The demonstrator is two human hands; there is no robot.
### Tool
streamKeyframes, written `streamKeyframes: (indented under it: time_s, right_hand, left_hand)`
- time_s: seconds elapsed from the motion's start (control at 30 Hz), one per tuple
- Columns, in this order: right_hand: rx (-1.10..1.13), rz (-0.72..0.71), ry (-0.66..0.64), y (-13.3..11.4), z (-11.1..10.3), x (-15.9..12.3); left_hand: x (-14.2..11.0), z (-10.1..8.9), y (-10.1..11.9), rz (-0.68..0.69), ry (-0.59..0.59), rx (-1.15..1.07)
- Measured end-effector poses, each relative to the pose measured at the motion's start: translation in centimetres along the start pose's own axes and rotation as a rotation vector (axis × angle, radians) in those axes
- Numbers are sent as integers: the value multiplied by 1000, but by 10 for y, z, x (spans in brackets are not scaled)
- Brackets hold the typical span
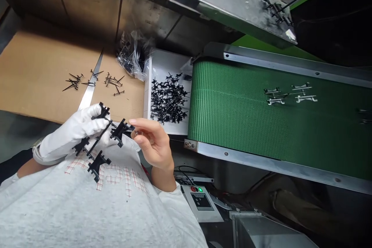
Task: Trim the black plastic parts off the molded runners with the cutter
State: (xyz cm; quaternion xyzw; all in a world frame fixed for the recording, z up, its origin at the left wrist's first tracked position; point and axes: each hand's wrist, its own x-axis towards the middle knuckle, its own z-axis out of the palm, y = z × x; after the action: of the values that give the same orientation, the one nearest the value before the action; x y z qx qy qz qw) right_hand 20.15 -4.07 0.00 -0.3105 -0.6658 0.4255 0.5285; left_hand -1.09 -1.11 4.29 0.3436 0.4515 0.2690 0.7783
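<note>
My left hand [80, 130], in a white glove, is closed around a black plastic moulding [99, 139]. The moulding has several bracket-like pieces joined by a thin central runner, held in front of my chest. My right hand [152, 141] is bare, with thumb and forefinger curled in a pinch at the end of the right-hand bracket piece [120, 131]. The exact contact of the thumb is hard to make out.
Thin black runners [113, 80] and a steel ruler [91, 81] lie on cardboard [37, 66]. A white box [147, 97] holds many small black parts [168, 99], beside a clear plastic bag [133, 54]. On the right, a green conveyor belt [232, 112] carries more mouldings [303, 93]; a control box [202, 203] sits below.
</note>
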Motion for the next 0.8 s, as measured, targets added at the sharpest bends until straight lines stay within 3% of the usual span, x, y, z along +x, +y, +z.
streamKeyframes:
  time_s: [0.43,0.8]
  right_hand:
    - [71,38,18,0,0,13]
    - [82,7,-7,-1,7,7]
  left_hand:
    - [-3,-6,3,-42,-92,-91]
    - [0,-2,6,40,9,-50]
